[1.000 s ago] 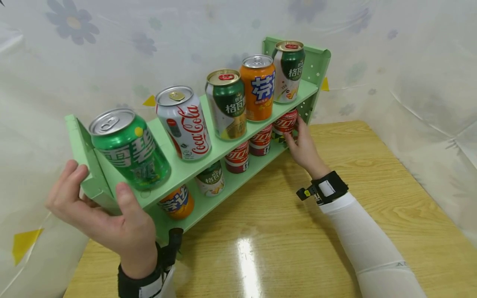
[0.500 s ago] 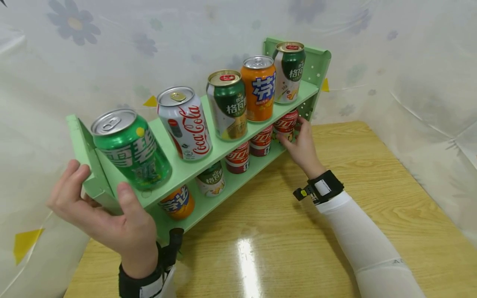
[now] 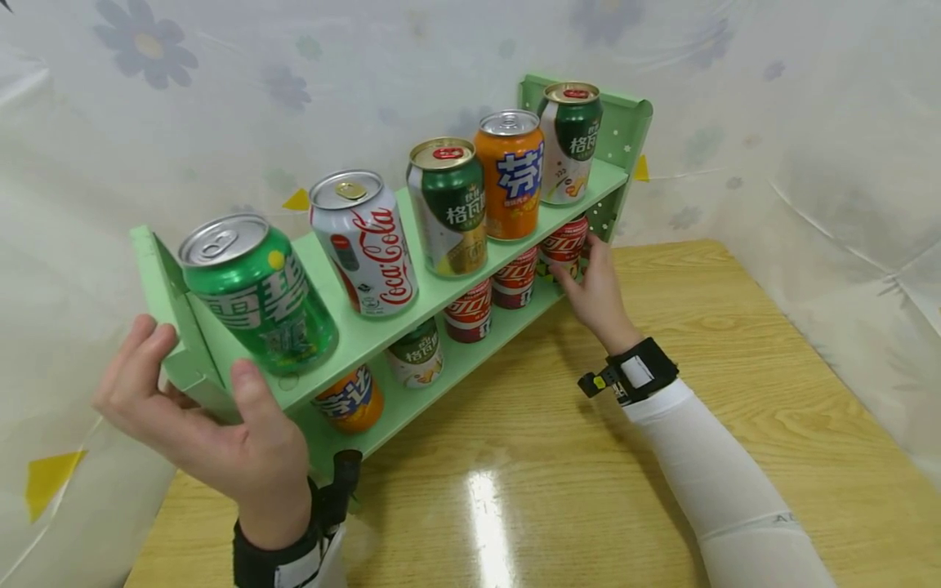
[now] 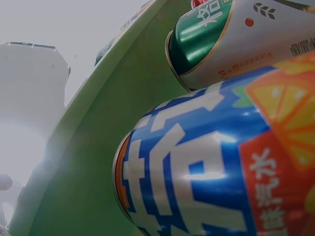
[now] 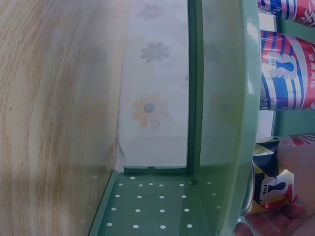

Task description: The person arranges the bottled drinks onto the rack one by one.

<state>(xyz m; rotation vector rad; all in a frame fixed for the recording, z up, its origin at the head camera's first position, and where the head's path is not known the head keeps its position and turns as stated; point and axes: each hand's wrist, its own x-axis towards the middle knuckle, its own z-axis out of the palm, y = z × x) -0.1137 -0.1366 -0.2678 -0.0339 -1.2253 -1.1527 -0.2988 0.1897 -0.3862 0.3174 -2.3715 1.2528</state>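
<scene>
A light green two-tier rack (image 3: 367, 347) stands slantwise across the table, with drink cans upright on both shelves. My left hand (image 3: 213, 433) holds the rack's left end, its fingers outside the end panel and its thumb near the front corner. My right hand (image 3: 599, 298) grips a red cola can (image 3: 564, 243) at the right end of the lower shelf; the upper shelf and fingers hide parts of it. In the right wrist view, fingertips (image 5: 280, 219) wrap the can's black-and-gold lower part. An orange soda can (image 4: 197, 167) fills much of the left wrist view.
The upper shelf bears a green can (image 3: 257, 294), a white cola can (image 3: 363, 245), two green-and-white cans and an orange can (image 3: 509, 175). Two more red cans (image 3: 469, 310) stand on the lower shelf. A floral plastic sheet (image 3: 735, 122) hangs behind the wooden table (image 3: 559, 474).
My right hand and wrist have shifted slightly left while staying at the red can. The left hand and the rack keep their place.
</scene>
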